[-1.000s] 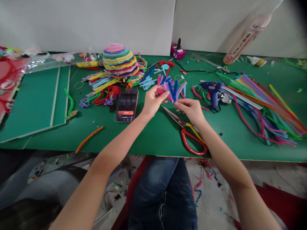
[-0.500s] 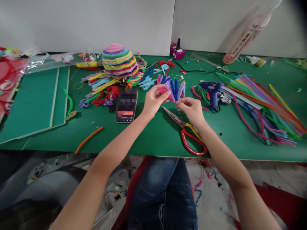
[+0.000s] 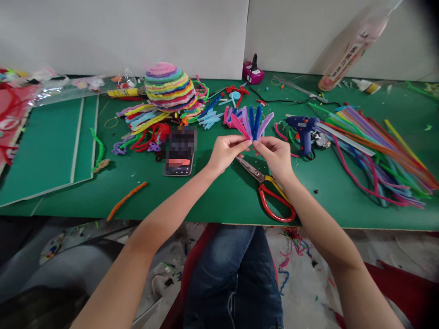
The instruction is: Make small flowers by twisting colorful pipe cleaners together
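Table: a green table [image 3: 219,201] is stretching across the whole middle of the frame, and a person is sitting at its near edge with both bare arms reaching over it.
Board: a green board [image 3: 41,146] is lying flat at the left of the frame.
Long stems: a loose pile of long fuzzy craft stems [image 3: 380,151] in many colours is lying at the right of the frame, well apart from the hands.
Striped cap: a dome-shaped striped cap [image 3: 170,87] is sitting in the upper middle, with short coloured pieces spreading around its base.
Left hand: the left hand [image 3: 224,153] is closing its thumb and fingertips on the lower end of the fan, at centre frame.
Right hand: the right hand [image 3: 276,155] is pinching the same lower end from the other side, its fingertips meeting those of the left hand.
Scissors: red-handled scissors [image 3: 270,192] are lying on the table just below the right hand.
Phone: a phone [image 3: 179,153] is lying left of the left hand.
Glue gun: a blue glue gun [image 3: 303,130] is resting just right of the right hand.
Fan: a fan of pink, purple and blue stem loops [image 3: 250,122] is standing up above the two hands, held off the table just above centre frame.
Orange piece: one orange stem [image 3: 126,199] is lying alone at lower left.
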A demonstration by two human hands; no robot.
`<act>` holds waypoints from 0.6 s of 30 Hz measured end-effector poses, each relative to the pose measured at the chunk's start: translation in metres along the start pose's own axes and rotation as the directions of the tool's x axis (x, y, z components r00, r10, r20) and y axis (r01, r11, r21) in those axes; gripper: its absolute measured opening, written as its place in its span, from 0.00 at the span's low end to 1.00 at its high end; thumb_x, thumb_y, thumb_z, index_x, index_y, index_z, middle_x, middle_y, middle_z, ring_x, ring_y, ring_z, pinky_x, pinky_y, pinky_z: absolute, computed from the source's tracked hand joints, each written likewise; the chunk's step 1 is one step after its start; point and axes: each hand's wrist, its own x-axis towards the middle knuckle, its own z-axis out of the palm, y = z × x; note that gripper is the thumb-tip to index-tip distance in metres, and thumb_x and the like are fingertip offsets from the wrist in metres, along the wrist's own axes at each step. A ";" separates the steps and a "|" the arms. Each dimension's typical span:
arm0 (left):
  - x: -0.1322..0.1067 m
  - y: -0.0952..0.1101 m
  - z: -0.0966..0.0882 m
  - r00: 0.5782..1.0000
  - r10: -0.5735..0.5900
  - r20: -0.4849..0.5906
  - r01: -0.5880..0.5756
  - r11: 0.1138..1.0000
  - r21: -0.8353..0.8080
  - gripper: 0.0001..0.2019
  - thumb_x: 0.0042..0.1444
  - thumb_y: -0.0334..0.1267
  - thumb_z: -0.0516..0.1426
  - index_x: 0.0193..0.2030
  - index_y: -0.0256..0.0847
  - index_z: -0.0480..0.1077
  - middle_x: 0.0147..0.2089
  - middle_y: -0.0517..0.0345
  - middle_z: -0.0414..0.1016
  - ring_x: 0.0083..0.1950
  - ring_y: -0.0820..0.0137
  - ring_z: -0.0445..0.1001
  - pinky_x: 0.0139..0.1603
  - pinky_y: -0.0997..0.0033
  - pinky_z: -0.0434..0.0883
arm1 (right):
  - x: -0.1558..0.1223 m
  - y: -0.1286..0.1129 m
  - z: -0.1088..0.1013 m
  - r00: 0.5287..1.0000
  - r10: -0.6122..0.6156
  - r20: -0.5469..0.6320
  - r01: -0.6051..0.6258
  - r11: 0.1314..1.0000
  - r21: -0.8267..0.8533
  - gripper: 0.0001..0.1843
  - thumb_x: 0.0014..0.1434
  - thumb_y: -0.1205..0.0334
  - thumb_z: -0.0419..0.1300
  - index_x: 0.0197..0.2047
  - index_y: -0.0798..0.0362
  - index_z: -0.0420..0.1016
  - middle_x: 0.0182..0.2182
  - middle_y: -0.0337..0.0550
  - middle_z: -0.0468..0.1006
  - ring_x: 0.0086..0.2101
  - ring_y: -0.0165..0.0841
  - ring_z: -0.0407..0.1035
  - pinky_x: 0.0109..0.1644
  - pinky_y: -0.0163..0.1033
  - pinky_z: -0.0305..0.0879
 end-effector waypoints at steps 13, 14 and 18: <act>-0.006 -0.005 0.009 1.000 0.026 -0.006 -0.026 1.000 -0.009 0.15 0.50 0.47 0.61 0.36 0.35 0.77 0.34 0.53 0.79 0.36 0.70 0.78 0.26 0.78 0.71 | -0.004 0.000 0.002 0.990 -0.133 -0.038 0.126 0.979 -0.159 0.06 0.50 0.59 0.64 0.29 0.53 0.77 0.21 0.36 0.75 0.21 0.25 0.66 0.25 0.34 0.63; -0.006 -0.005 0.009 1.000 0.022 -0.003 -0.022 1.000 -0.005 0.15 0.51 0.46 0.61 0.37 0.35 0.76 0.35 0.52 0.79 0.36 0.70 0.78 0.27 0.78 0.71 | -0.004 0.001 0.002 0.987 -0.152 -0.046 0.141 0.972 -0.189 0.06 0.51 0.59 0.63 0.29 0.53 0.77 0.21 0.36 0.75 0.21 0.26 0.65 0.25 0.34 0.63; -0.003 0.002 0.005 0.997 -0.080 -0.017 0.079 0.995 -0.056 0.22 0.50 0.39 0.62 0.52 0.39 0.68 0.42 0.53 0.78 0.37 0.71 0.78 0.28 0.78 0.71 | -0.001 0.004 -0.005 0.951 -0.302 -0.062 0.257 0.887 -0.383 0.07 0.54 0.58 0.61 0.30 0.52 0.76 0.24 0.37 0.76 0.23 0.27 0.67 0.27 0.35 0.64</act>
